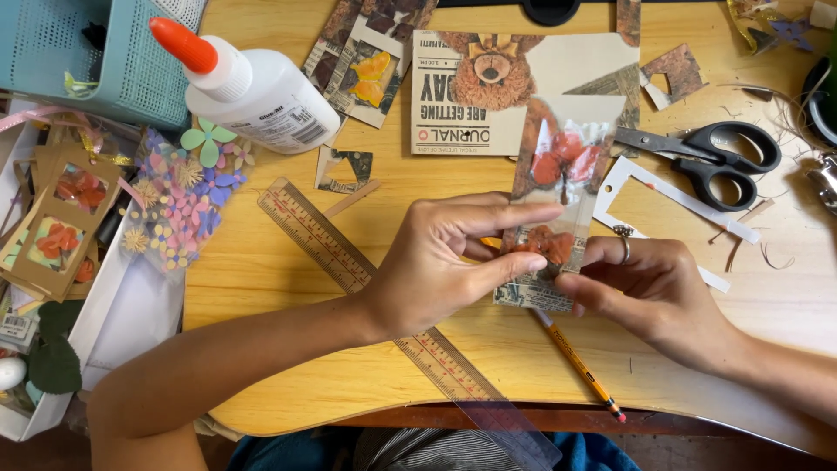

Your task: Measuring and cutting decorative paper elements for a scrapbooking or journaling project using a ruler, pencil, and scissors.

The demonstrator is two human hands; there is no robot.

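Observation:
My left hand (453,257) and my right hand (649,283) meet over a small brownish-orange paper flower (542,244) and pinch it between thumbs and fingers. The flower rests on a clear plastic sleeve (571,144) that holds a red paper butterfly (565,161) and lies on a strip of printed paper. A ring is on my right hand. A yellow pencil (580,366) lies under my hands and points toward the desk's near edge. A clear ruler (349,262) runs diagonally beneath my left forearm.
Black scissors (719,157) lie at the right beside white paper cut-outs (663,192). A white glue bottle (253,87) lies on its side at the upper left. A teal basket (78,52), a bag of paper flowers (183,209) and cardboard frames (61,218) crowd the left.

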